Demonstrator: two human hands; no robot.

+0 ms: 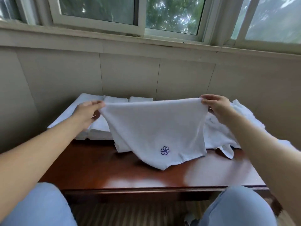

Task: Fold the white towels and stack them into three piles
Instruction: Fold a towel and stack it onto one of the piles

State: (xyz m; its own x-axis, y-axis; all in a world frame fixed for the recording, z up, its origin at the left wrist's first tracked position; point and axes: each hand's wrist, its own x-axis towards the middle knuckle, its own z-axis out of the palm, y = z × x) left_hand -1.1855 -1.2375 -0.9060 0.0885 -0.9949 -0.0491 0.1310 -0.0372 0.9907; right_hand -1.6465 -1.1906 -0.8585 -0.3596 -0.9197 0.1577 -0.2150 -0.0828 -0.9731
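Towel (153,128) held up, spread between both hands, over the table (114,173); blue flower mark (164,150) near its hanging lower corner. Left hand (87,114) pinches the top-left corner, fingers curled. Right hand (215,106) pinches the top-right corner likewise. Folded stacks (97,126) lie below and beyond the left hand. Loose towels (228,136) lie under the right hand.

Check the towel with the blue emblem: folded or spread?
Spread: the held towel hangs open, its top corners pinched by the left hand and right hand.
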